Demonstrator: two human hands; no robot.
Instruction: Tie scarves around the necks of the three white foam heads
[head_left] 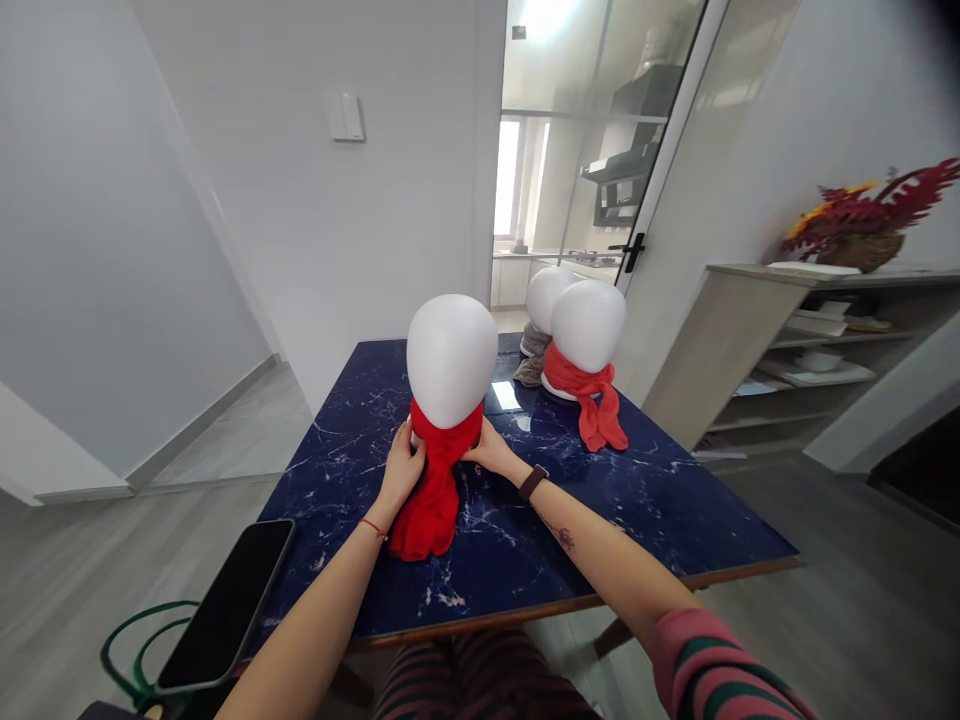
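Note:
A white mannequin head [452,355], smooth and faceless, stands upright in front of me with a bright red scarf [427,505] wound about its neck. One long end of the scarf hangs down and lies on the table towards me. At the neck's left side, my left hand [403,465] curls round the scarf, its thumb in front and its fingertips partly hidden. My right hand [491,450] grips the scarf from the other side of the neck, most of its fingers out of sight behind the fabric.
The dark blue marbled table [510,560] bears two more mannequin heads at its back right, one with a coral scarf [600,410], one with a grey fuzzy scarf [531,368]. A phone [229,605] is at the left edge. A shelf unit [750,350] stands to the right.

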